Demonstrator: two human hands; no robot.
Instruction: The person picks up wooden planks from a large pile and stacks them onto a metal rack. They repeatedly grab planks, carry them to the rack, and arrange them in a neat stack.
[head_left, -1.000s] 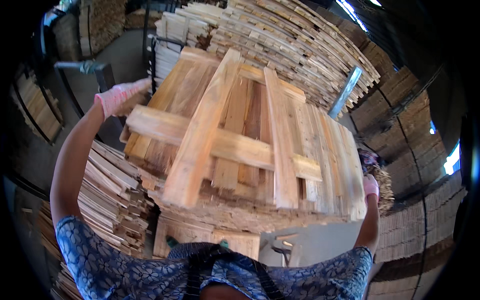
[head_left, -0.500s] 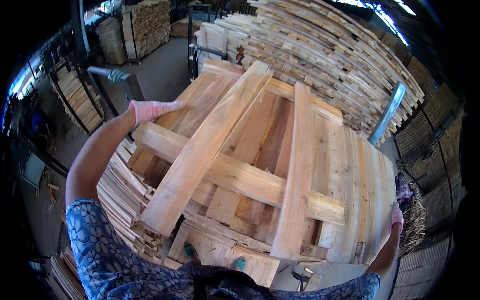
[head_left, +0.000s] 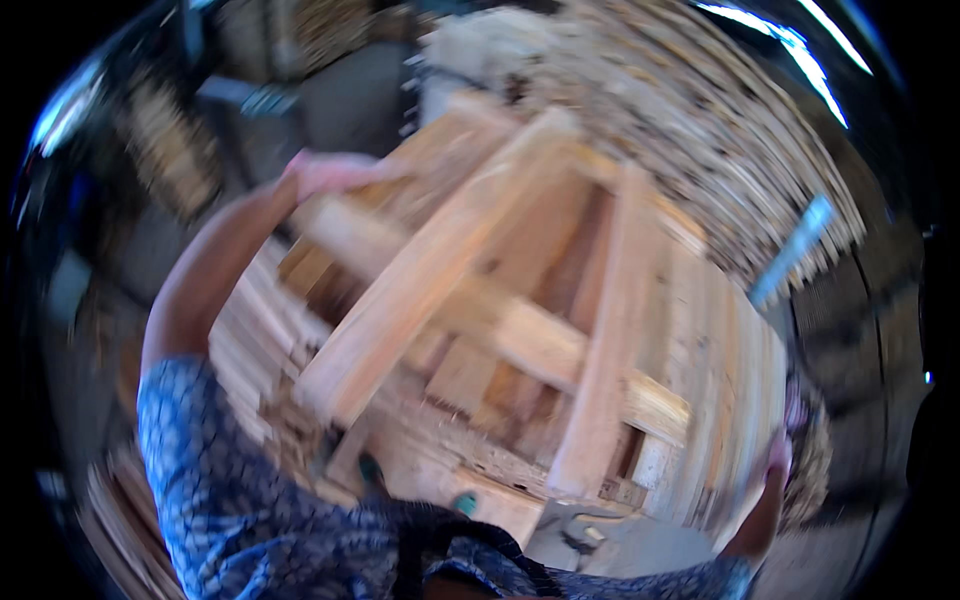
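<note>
My left hand (head_left: 345,173), in a pink and white glove, reaches to the far left of a wide layer of wooden boards. Its fingers look stretched out against the edge of a pale board (head_left: 432,150). On the right, my gloved right hand (head_left: 779,456) is at the outer side of the layer (head_left: 715,330); motion blur hides its fingers. A loose plank (head_left: 450,260) lies slantwise over the boards. Another plank (head_left: 608,340) lies to its right. Beneath both runs a crosswise board (head_left: 535,340).
Beyond the layer rises a tall stack of sawn timber (head_left: 680,110). A blue-grey metal post (head_left: 792,250) stands at the right, and a metal bar (head_left: 248,95) at the far left. More slats (head_left: 262,325) are piled below my left arm. Green footwear (head_left: 464,502) shows near the bottom.
The whole view has shifted and become blurred. My left hand appears slightly farther up and right, my right hand slightly lower. Both stay at the sides of the boards.
</note>
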